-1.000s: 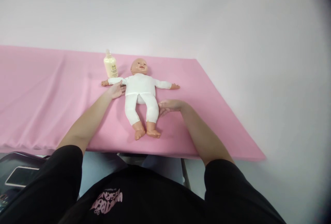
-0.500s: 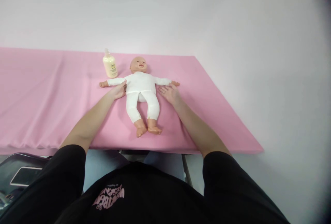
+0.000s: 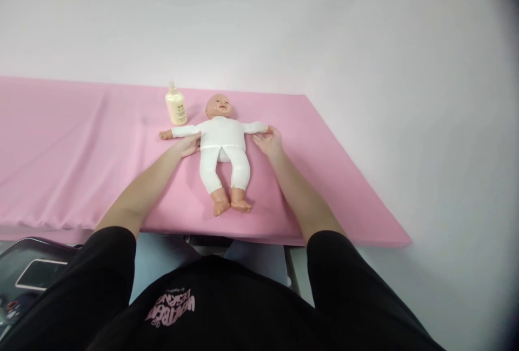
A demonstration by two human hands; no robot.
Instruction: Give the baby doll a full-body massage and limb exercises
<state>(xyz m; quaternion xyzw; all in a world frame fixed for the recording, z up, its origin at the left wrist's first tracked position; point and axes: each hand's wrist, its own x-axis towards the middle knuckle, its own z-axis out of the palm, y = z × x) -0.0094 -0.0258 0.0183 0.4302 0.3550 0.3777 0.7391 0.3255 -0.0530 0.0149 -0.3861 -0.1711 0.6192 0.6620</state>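
Note:
A baby doll in a white suit lies face up on the pink cloth, its arms spread and its feet toward me. My left hand rests against the left side of its torso, just below the armpit; its fingertips are partly hidden there. My right hand lies palm up beneath the doll's hand on the right, fingers spread, with the thumb by the doll's hand. A pump bottle of pale yellow liquid stands beyond the doll's arm on the left.
Below the table's front edge, at the lower left, a dark tray holds a phone and some small items. Behind the table is a white wall. Folds run through the cloth on the left.
My right hand has shifted slightly outward, and its thumb is now at the doll's hand. The doll's arm on that side is drawn in a little. My left hand stays at the torso.

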